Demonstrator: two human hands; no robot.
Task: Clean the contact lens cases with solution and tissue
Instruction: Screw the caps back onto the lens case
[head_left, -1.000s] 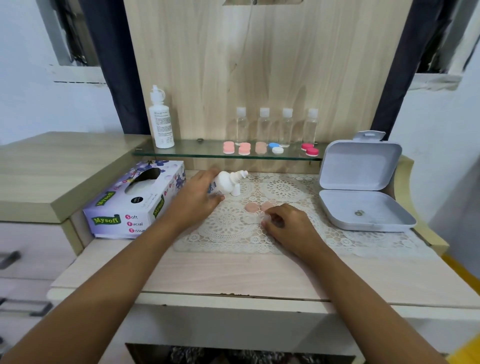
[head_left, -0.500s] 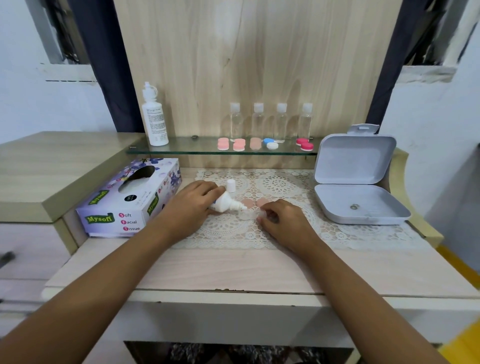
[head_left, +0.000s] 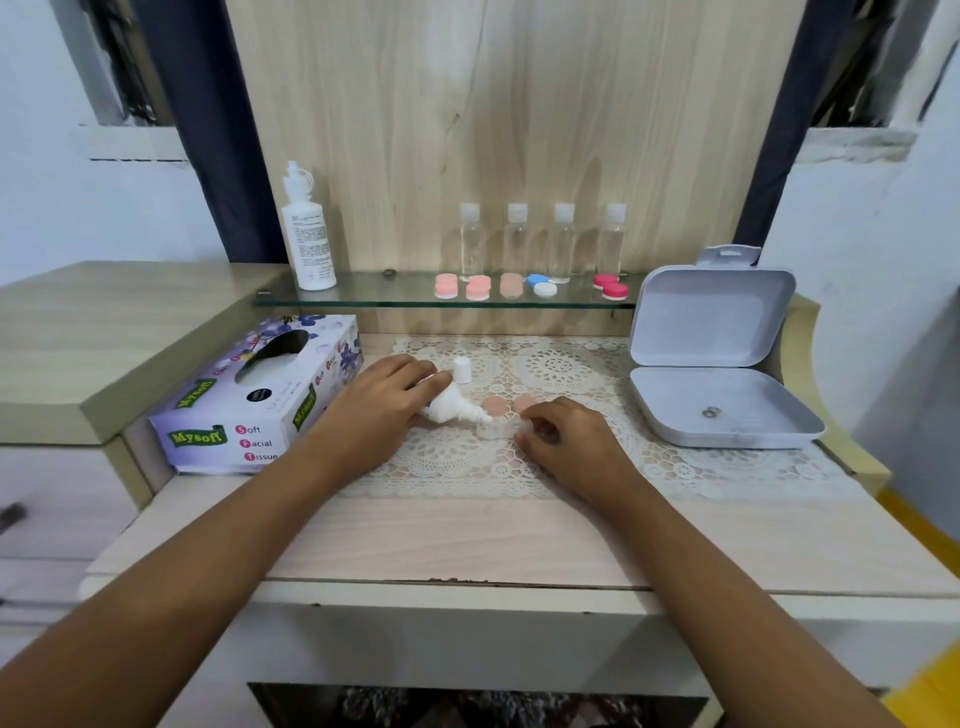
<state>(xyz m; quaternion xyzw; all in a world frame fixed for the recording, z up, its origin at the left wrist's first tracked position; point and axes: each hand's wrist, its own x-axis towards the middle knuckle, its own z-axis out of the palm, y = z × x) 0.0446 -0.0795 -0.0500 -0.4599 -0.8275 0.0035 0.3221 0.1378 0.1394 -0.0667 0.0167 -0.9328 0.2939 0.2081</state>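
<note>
My left hand grips a small white solution bottle, tipped so its nozzle points down into a clear lens case on the lace mat. My right hand pinches the case's right end and holds it on the mat. Two peach caps lie just behind the case. The bottle's white cap stands upright behind the bottle. A purple tissue box sits to the left of my left hand.
A glass shelf at the back carries a tall white bottle, several clear bottles and several coloured lens cases. An open grey box stands at the right. A raised wooden ledge lies to the left.
My left hand brought the solution bottle down from upright and tipped its nozzle onto the clear case. My right hand stayed on the case. The camera view shifted slightly.
</note>
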